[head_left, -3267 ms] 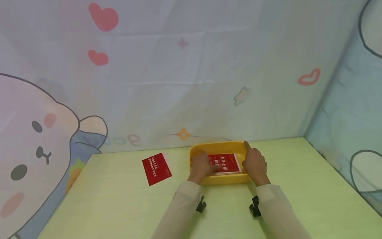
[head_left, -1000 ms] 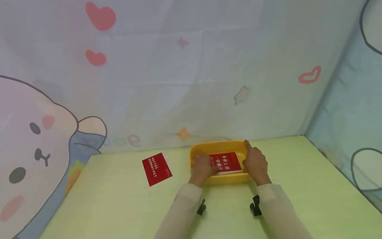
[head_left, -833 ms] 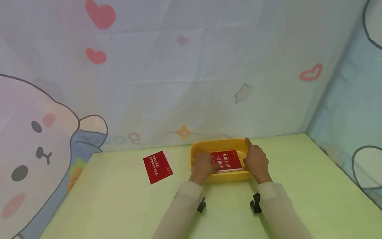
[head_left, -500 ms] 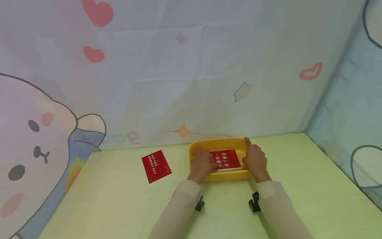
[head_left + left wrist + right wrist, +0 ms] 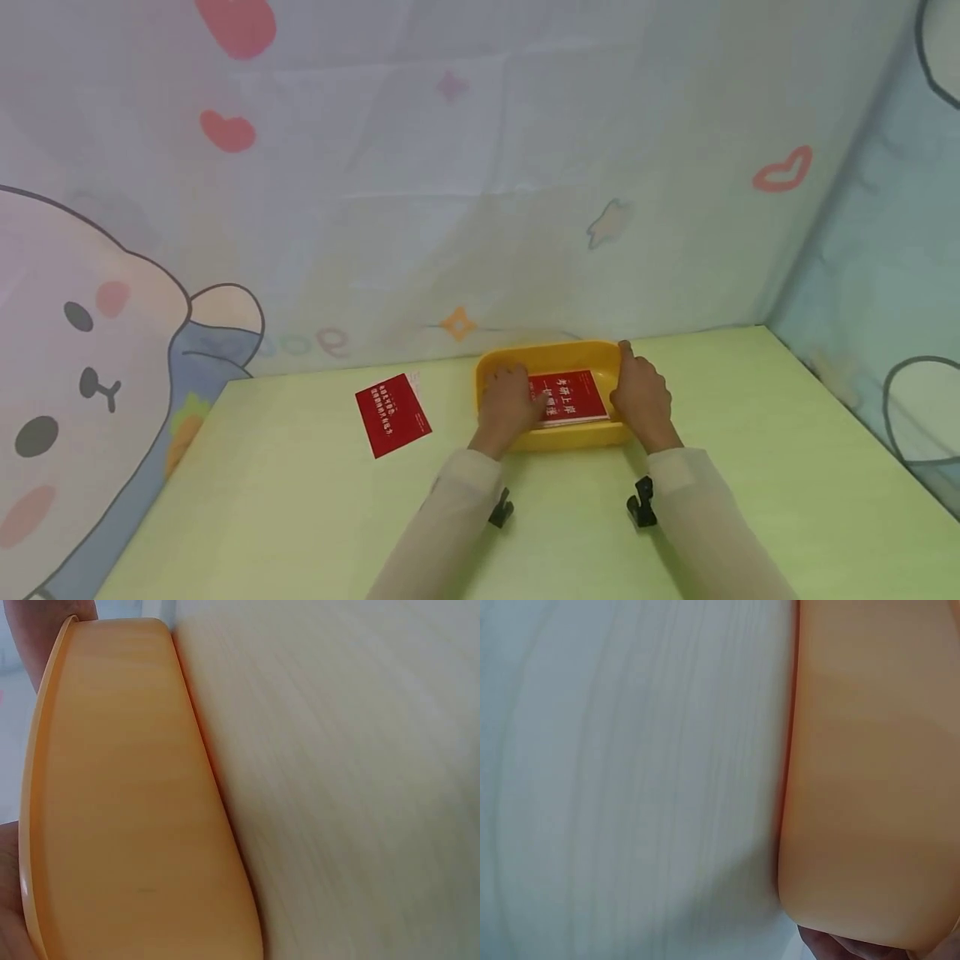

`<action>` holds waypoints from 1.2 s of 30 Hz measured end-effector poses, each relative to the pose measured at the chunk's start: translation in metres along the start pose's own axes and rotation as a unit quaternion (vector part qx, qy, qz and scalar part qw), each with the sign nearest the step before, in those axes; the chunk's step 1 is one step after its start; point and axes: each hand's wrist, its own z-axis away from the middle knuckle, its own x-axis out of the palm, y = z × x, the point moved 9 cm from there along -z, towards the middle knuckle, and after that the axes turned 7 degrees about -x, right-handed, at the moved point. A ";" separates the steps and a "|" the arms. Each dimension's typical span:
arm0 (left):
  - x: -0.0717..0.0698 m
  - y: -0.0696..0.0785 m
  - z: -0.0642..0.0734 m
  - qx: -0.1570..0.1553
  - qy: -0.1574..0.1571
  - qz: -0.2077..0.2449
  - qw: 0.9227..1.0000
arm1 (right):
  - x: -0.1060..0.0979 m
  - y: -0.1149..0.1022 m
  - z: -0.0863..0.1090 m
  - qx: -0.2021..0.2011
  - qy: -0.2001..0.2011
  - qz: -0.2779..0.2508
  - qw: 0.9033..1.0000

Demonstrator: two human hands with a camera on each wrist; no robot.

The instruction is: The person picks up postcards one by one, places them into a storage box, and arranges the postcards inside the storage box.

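A yellow plastic tray point(image 5: 573, 437) stands on the table near the back wall; its outer side also fills much of both wrist views. Inside lies a stack of red cards point(image 5: 573, 396) with white printing and pale edges. My left hand point(image 5: 508, 408) reaches into the tray's left end, its thumb over the stack's left side and its other fingers bent beyond it. It appears to pinch the cards there, though its fingertips are hidden. At the tray's right end my right hand point(image 5: 643, 398) grips the rim, thumb on the inner side.
To the left of the tray, a single red card point(image 5: 393, 415) lies flat and slightly turned on the table point(image 5: 300, 500). A printed cloth wall point(image 5: 540, 183) stands right behind the tray. Black clips point(image 5: 642, 502) hang by both cuffs.
The left hand has risen slightly and its thumb has drawn back, so more of the printing shows. The right hand keeps its hold on the rim. The head view has tilted down a little.
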 end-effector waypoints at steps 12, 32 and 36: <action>-0.011 0.001 0.003 0.038 0.020 0.047 0.998 | 0.000 -0.005 0.000 0.002 0.003 0.009 1.000; -0.051 -0.016 0.001 0.085 0.086 0.095 0.988 | 0.004 -0.002 -0.001 0.013 -0.010 0.009 1.000; -0.058 -0.028 -0.001 0.084 0.096 0.102 0.987 | 0.005 -0.002 0.000 0.015 -0.013 0.008 1.000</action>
